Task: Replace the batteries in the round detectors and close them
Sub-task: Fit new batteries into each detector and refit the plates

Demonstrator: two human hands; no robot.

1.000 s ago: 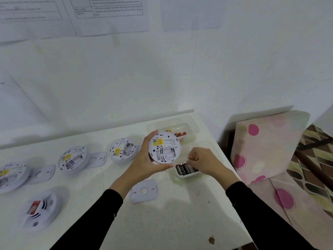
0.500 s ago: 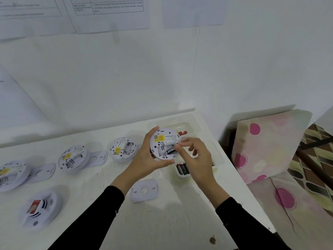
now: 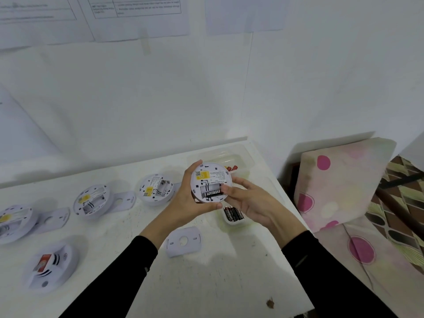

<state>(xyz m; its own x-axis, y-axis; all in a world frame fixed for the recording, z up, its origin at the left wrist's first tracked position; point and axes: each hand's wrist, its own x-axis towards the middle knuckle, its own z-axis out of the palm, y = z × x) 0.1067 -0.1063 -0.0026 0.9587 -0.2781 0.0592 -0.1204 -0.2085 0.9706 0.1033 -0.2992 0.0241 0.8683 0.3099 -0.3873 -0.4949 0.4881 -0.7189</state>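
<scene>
The round detector [image 3: 211,177] is held above the table [image 3: 206,283], back face toward the camera, gripped at the rim by the left hand [image 3: 185,203] with thumb below and fingers curled round its far edge. A black Eveready battery [image 3: 212,193] lies across the open compartment. The right hand [image 3: 250,200] is extended, its fingertips [image 3: 226,190] pressing on the cell's right end rather than clasping it. Spare batteries [image 3: 232,213] sit in a small tray [image 3: 229,223] just below the hands, and a loose back plate [image 3: 183,241] lies nearby. Three more open detectors [image 3: 156,189] wait to the left. Risk, as judged: polarity cannot be read here, and a reversed cell would leave the unit dead once closed. Uneven pressure on one end could let the spring contact eject the battery. The edge grip may slip under that push, dropping the detector onto the tray.
</scene>
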